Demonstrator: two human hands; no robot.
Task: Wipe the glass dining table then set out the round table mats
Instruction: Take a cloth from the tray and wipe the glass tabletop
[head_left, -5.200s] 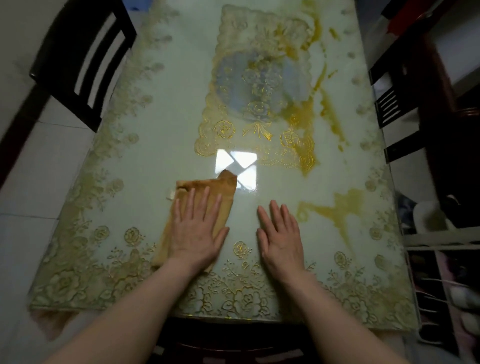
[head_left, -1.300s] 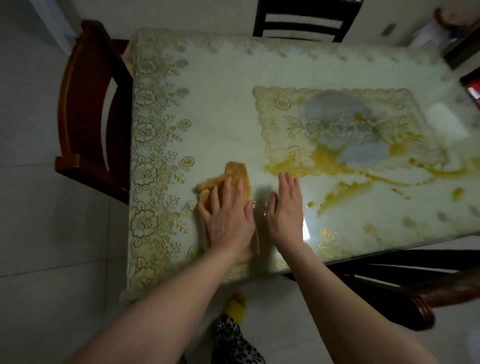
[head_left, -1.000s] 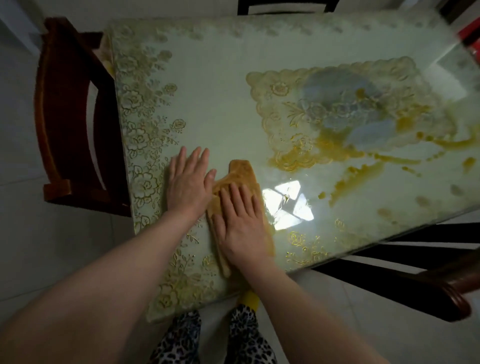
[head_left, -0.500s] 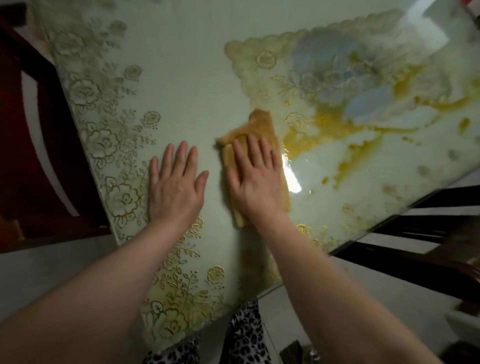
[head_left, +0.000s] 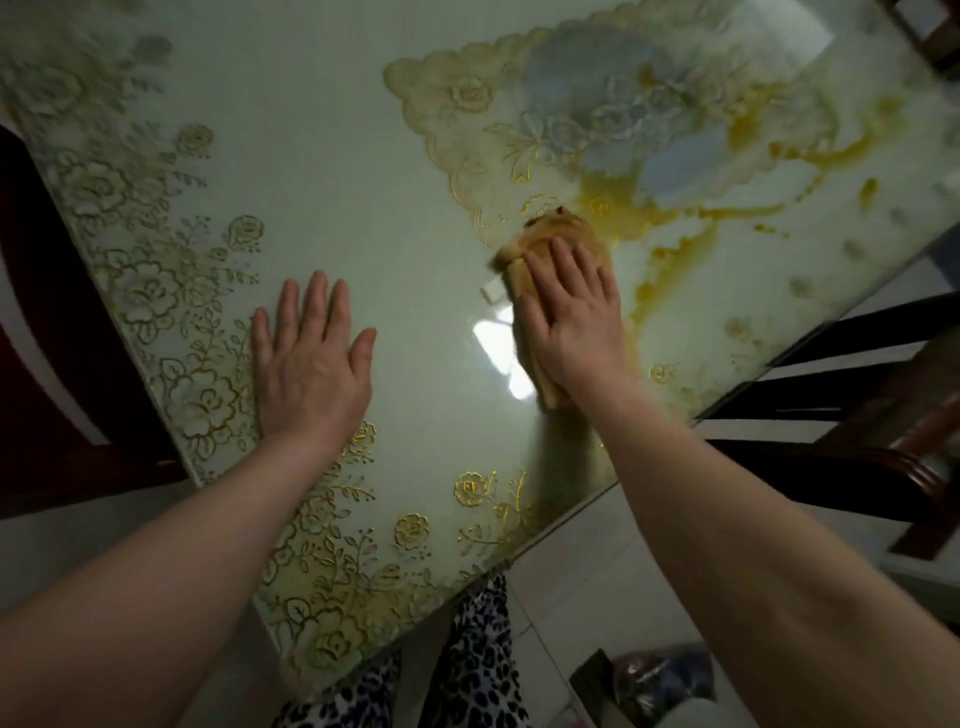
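The glass dining table shows a pale green cloth with gold flower lace under the glass, and yellow smears toward the right. A folded tan cloth lies on the glass by the middle lace panel. My right hand presses flat on that cloth, fingers spread. My left hand rests palm down on the bare glass to the left, holding nothing. No round table mats are in view.
A reddish-brown wooden chair stands at the table's left end. A dark slatted chair is tucked at the right side. Pale floor tiles and a dark bag lie below the table's near corner.
The cloth passed from under my left hand to under my right hand. My right hand has since pushed it farther up and right toward the yellow smears; my left hand stays flat.
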